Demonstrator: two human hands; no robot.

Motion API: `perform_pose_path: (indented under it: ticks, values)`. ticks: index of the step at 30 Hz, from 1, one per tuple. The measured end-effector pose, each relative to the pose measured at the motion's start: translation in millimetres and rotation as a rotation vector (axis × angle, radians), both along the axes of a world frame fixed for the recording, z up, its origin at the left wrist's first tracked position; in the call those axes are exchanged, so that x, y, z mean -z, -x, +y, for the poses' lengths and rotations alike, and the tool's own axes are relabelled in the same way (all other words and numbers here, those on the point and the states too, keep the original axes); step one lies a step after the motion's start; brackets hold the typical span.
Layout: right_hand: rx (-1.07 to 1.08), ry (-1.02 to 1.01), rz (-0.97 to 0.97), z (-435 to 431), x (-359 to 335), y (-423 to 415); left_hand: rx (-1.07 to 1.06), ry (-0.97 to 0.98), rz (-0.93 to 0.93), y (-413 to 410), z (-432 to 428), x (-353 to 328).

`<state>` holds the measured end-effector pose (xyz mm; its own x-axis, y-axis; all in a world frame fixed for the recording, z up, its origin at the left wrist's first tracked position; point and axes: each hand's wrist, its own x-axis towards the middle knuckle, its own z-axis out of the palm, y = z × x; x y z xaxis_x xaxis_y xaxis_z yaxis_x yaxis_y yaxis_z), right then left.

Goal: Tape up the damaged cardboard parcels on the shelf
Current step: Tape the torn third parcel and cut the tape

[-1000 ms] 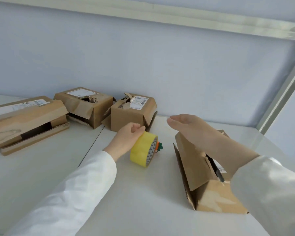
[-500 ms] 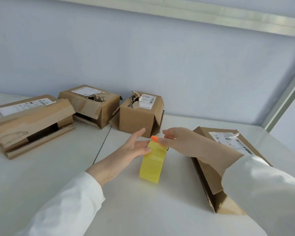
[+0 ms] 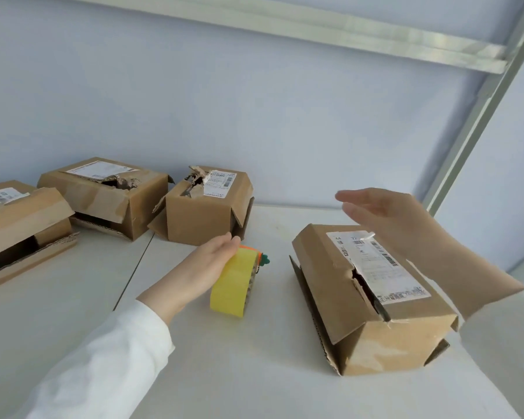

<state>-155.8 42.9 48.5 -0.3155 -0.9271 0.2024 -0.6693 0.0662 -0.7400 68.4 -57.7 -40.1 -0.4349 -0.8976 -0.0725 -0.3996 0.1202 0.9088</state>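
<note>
1. The left hand [image 3: 206, 267] reaches forward with its fingers straight and held together, lying flat against the left side of the tape roll [image 3: 232, 287] – nothing curls round it.
2. The tape roll is yellow and stands on its edge on the white shelf [image 3: 254, 373], with an orange and green piece at its far top. It sits between the left hand and the near parcel [image 3: 360, 322], clear of the parcel.
3. The right hand [image 3: 384, 219] hovers above the far end of the near parcel, fingers straight and relaxed, holding nothing.
4. The near parcel lies to the right. Its top is torn open along a jagged split that runs through the white label [image 3: 375, 264], and its end flaps hang loose.
5. 3 more parcels sit towards the back wall – a small parcel [image 3: 206, 216] with a ripped top corner just beyond the tape roll, a wider parcel [image 3: 103, 198] with a hole in its top, and a long parcel [image 3: 18, 225] gaping along its front at the far left.
</note>
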Motion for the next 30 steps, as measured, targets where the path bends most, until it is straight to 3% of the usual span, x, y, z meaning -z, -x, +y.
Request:
perform_pose_path:
  ticks: [3, 6, 10, 16, 20, 30]
  values:
    - [0.090, -0.062, 0.154, 7, 5, 39, -0.094, 0.234, -0.055, 20, 3, -16]
    - [0.011, -0.227, 0.306, 8, 16, 53, -0.032, 0.393, -0.015, 54, 14, -31]
    - [-0.096, -0.421, 0.370, 6, 26, 47, 0.170, 0.365, -0.066, 107, 17, -38]
    - [-0.182, -0.547, 0.393, 12, 24, 43, 0.192, 0.319, -0.177, 130, 3, -24]
    - [-0.212, -0.546, 0.441, 16, 28, 45, 0.182, 0.283, -0.140, 130, 1, -20]
    - [-0.099, -0.260, 0.297, 20, 44, 40, 0.220, 0.289, -0.172, 132, 0, -16]
